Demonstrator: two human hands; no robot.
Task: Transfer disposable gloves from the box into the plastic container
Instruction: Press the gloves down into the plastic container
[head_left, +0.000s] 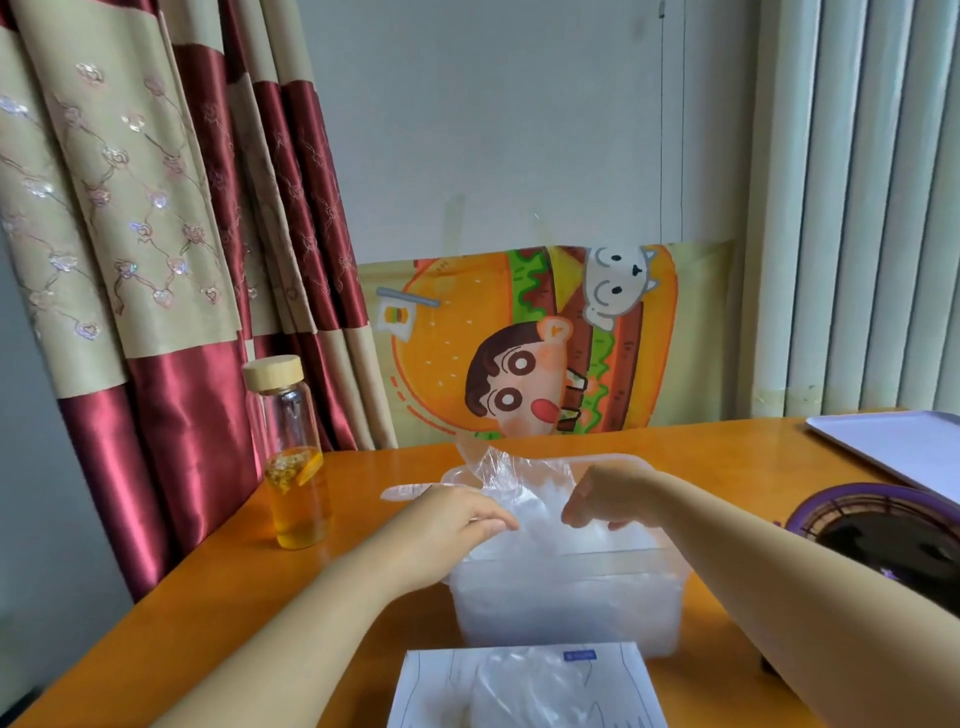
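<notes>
left hand (457, 514), right hand (608, 499): fingers curled, each pinching glove (498, 467) over plastic container (566, 597) | box (436, 686) at near edge of desk (260, 597), straight back from both hands, reach roughly equal

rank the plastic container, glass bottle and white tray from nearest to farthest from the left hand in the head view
1. plastic container, right at the left hand, on its right
2. glass bottle, off to its left
3. white tray, far across on the right
</notes>
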